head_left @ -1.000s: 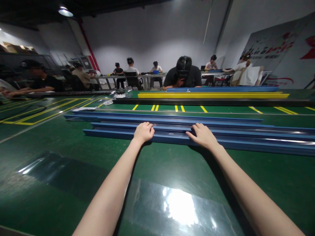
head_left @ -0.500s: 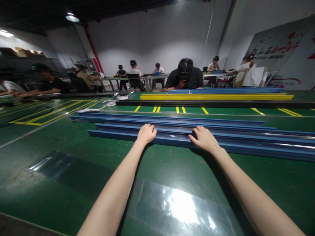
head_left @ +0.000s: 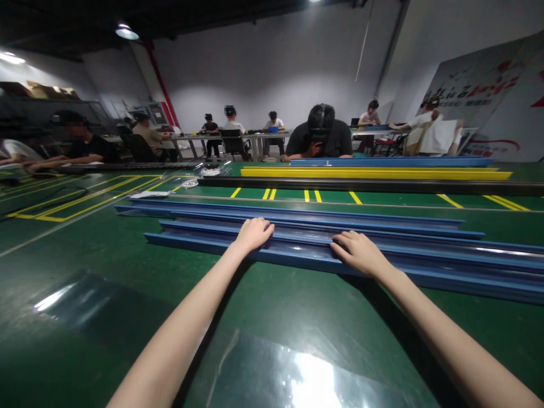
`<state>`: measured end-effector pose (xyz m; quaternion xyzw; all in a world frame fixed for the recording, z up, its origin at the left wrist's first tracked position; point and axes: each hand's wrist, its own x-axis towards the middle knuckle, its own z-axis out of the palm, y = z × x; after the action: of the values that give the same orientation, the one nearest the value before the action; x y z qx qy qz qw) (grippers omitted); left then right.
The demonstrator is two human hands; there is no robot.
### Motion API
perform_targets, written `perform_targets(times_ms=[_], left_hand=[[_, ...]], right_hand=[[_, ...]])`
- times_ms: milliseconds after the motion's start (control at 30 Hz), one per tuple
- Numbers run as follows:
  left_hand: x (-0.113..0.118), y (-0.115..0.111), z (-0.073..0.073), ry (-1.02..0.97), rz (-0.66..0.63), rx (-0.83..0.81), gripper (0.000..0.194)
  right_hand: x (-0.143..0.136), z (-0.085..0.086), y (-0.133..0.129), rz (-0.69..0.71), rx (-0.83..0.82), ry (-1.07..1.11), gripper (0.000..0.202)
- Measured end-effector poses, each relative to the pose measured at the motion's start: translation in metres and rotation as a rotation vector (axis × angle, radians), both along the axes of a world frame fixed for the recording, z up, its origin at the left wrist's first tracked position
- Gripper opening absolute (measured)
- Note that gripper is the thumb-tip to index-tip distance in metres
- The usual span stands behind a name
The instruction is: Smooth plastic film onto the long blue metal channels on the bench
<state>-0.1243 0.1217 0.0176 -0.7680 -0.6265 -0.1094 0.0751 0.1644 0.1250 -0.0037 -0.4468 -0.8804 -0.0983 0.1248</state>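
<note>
Several long blue channel strips (head_left: 204,245) lie side by side across the green table. My left hand (head_left: 254,233) rests over the nearer strips left of centre, its fingers curled down over a blue rim. To its right, my right hand (head_left: 357,250) lies on the same strips, fingers bent over an edge and thumb pointing left. Both hands' fingertips are partly hidden behind the knuckles and in the channels.
Beyond lie a black strip (head_left: 382,185), a yellow strip (head_left: 374,173) and another blue strip (head_left: 391,162). Clear plastic film (head_left: 263,368) lies on the green table (head_left: 127,345) nearby. A person (head_left: 335,139) leans over the far side; others sit further back.
The view has shifted slightly, so the strips and table items appear a little lower. Both hands stay on the blue strips, with my right hand slightly further right in view.
</note>
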Motion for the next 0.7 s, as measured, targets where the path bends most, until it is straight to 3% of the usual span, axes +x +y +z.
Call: perform_targets(times_ms=[67, 200, 400, 500, 633, 700], left_hand=[[0.012, 0.012, 0.005, 0.004, -0.053, 0.055, 0.026], [0.036, 0.04, 0.007, 0.015, -0.153, 0.083, 0.032], [0.045, 0.078, 0.001, -0.073, -0.228, -0.128, 0.051], [0.041, 0.094, 0.0, -0.102, -0.195, -0.288, 0.059], [0.034, 0.108, -0.001, -0.074, -0.153, -0.427, 0.072], [0.031, 0.109, -0.003, -0.065, -0.135, -0.45, 0.08]], right_hand=[[0.001, 0.003, 0.004, 0.003, 0.012, 0.002, 0.04], [0.004, 0.01, 0.017, -0.024, 0.061, 0.013, 0.035], [0.014, 0.007, 0.049, -0.146, 0.082, 0.052, 0.03], [0.02, 0.002, 0.071, -0.24, 0.005, 0.129, 0.038], [0.026, -0.002, 0.098, -0.226, -0.278, 0.184, 0.054], [0.026, -0.002, 0.107, -0.27, -0.336, 0.138, 0.059]])
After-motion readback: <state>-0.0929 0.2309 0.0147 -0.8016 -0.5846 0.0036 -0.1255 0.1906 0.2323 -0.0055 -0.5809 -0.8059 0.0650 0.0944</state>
